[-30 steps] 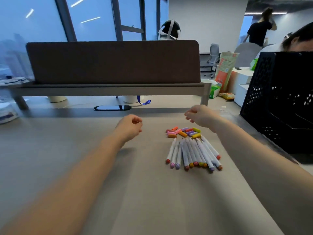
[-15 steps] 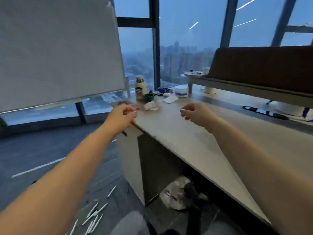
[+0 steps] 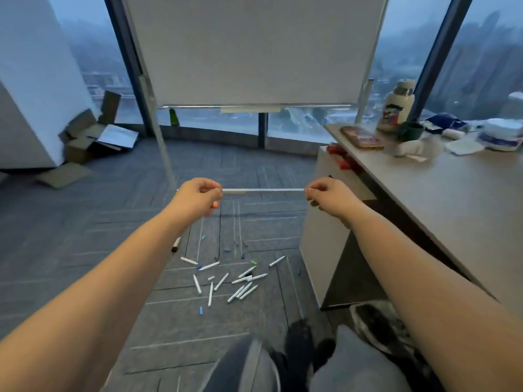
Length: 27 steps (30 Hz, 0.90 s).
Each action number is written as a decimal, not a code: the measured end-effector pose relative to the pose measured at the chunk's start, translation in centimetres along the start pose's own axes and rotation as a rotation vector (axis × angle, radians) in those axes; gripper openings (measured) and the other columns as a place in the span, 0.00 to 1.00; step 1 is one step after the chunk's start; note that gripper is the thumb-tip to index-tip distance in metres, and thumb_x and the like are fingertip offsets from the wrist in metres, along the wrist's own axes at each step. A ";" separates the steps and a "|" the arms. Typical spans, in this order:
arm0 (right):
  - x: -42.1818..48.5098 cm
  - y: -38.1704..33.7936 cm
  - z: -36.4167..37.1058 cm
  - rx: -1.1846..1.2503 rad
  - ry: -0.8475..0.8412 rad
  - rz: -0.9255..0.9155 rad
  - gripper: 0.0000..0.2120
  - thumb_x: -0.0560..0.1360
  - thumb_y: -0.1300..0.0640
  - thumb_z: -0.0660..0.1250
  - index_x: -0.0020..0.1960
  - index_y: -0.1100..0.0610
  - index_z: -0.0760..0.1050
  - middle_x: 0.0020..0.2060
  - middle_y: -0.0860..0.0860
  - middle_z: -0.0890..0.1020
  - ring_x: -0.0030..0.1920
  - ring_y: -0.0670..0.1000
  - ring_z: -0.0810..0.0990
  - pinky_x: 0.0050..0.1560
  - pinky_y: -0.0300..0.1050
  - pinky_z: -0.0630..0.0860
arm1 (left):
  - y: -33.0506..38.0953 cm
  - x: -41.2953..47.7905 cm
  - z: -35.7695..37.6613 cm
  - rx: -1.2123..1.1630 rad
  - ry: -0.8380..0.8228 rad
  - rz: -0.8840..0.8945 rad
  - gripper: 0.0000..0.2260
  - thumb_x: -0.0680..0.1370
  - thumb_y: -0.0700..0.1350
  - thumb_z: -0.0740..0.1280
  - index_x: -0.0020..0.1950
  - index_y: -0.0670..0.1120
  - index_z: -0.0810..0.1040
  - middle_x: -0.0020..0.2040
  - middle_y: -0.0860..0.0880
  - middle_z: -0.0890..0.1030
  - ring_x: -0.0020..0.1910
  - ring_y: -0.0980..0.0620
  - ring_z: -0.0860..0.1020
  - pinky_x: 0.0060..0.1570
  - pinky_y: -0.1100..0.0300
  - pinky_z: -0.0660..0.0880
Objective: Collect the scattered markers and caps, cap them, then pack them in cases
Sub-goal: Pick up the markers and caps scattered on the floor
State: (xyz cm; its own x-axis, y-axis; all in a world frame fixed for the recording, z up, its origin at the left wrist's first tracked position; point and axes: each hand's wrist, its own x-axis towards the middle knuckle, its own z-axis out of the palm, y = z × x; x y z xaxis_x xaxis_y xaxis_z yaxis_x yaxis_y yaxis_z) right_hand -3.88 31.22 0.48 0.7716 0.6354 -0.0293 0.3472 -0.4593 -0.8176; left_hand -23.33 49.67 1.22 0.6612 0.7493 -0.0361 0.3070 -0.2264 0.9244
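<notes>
Down on the floor (image 3: 85, 250), markers (image 3: 226, 281) and caps (image 3: 201, 310) lie scattered. Our left hand (image 3: 198, 198) and right hand (image 3: 328, 198) hover curled; whether holding anything, we cannot tell. We should crouch and sweep them together

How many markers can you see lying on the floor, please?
About 12: one dark marker beside the left forearm, and roughly eleven white markers scattered on the floor near the desk end. Blur and the arms may hide more.

Grey carpet floor (image 3: 70, 236), whiteboard (image 3: 254, 46) before tall windows (image 3: 486, 60) — dusky city haze, grey desk (image 3: 467, 207) at right
</notes>
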 end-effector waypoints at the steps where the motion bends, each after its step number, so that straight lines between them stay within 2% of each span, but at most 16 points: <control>1: 0.2 0.5 0.7 0.017 -0.020 0.010 0.06 0.78 0.58 0.64 0.49 0.58 0.79 0.45 0.56 0.82 0.44 0.50 0.77 0.41 0.40 0.73 | -0.9 -0.1 -0.1 -0.007 0.003 -0.027 0.07 0.79 0.37 0.62 0.44 0.47 0.74 0.41 0.48 0.78 0.30 0.58 0.75 0.34 0.66 0.74; 3: 0.6 1.7 2.2 0.045 -0.053 0.032 0.07 0.78 0.59 0.63 0.50 0.60 0.79 0.45 0.57 0.81 0.44 0.51 0.77 0.40 0.40 0.72 | -2.4 -0.6 -0.4 -0.010 0.015 -0.078 0.08 0.79 0.37 0.62 0.42 0.48 0.73 0.40 0.48 0.77 0.28 0.59 0.75 0.37 0.64 0.72; 7: 1.7 4.2 4.7 0.080 -0.121 0.104 0.09 0.79 0.60 0.62 0.54 0.64 0.78 0.43 0.55 0.79 0.40 0.49 0.76 0.39 0.39 0.71 | -4.7 0.0 -1.0 0.013 0.042 -0.132 0.06 0.80 0.39 0.62 0.44 0.47 0.73 0.42 0.48 0.78 0.34 0.54 0.74 0.38 0.63 0.72; 12: 4.7 8.0 9.7 0.085 -0.175 0.230 0.09 0.79 0.61 0.62 0.49 0.65 0.78 0.41 0.57 0.78 0.35 0.48 0.73 0.37 0.40 0.70 | -10.5 2.5 -1.0 0.074 0.031 -0.222 0.02 0.80 0.40 0.62 0.50 0.44 0.74 0.42 0.48 0.78 0.35 0.54 0.75 0.37 0.62 0.72; 17: 9.0 13.4 17.8 0.075 -0.270 0.416 0.09 0.79 0.60 0.62 0.40 0.59 0.75 0.37 0.56 0.78 0.31 0.47 0.72 0.32 0.39 0.67 | -20.9 6.4 -1.2 0.098 0.001 -0.432 0.03 0.79 0.40 0.62 0.49 0.44 0.75 0.44 0.45 0.79 0.36 0.53 0.76 0.37 0.61 0.72; 21: 13.4 17.6 25.2 0.099 -0.289 0.576 0.11 0.79 0.60 0.61 0.38 0.56 0.72 0.33 0.50 0.76 0.27 0.44 0.70 0.25 0.34 0.66 | -29.5 10.6 -0.7 0.098 -0.014 -0.597 0.04 0.79 0.40 0.63 0.52 0.42 0.75 0.44 0.45 0.78 0.35 0.53 0.75 0.36 0.62 0.71; 25: 17.4 22.9 32.8 0.111 -0.338 0.703 0.12 0.79 0.62 0.61 0.37 0.56 0.71 0.31 0.52 0.75 0.17 0.39 0.68 0.18 0.31 0.63 | -37.5 15.9 0.9 0.100 -0.036 -0.686 0.05 0.79 0.39 0.62 0.44 0.44 0.74 0.42 0.45 0.77 0.35 0.53 0.74 0.35 0.61 0.70; 27: 19.2 26.2 36.4 0.096 -0.372 0.760 0.13 0.79 0.63 0.61 0.35 0.56 0.70 0.31 0.53 0.74 0.17 0.41 0.69 0.18 0.32 0.63 | -41.6 18.3 2.4 0.110 -0.056 -0.712 0.08 0.79 0.38 0.62 0.40 0.45 0.73 0.40 0.45 0.77 0.34 0.53 0.74 0.34 0.61 0.69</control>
State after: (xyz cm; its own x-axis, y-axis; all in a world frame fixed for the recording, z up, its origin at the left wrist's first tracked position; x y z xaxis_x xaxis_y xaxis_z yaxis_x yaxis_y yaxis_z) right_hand 0.60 53.95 -42.48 0.5455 0.3459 -0.7634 -0.2540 -0.7998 -0.5438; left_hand -22.34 71.36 -38.77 0.3080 0.7062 -0.6375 0.7414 0.2417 0.6260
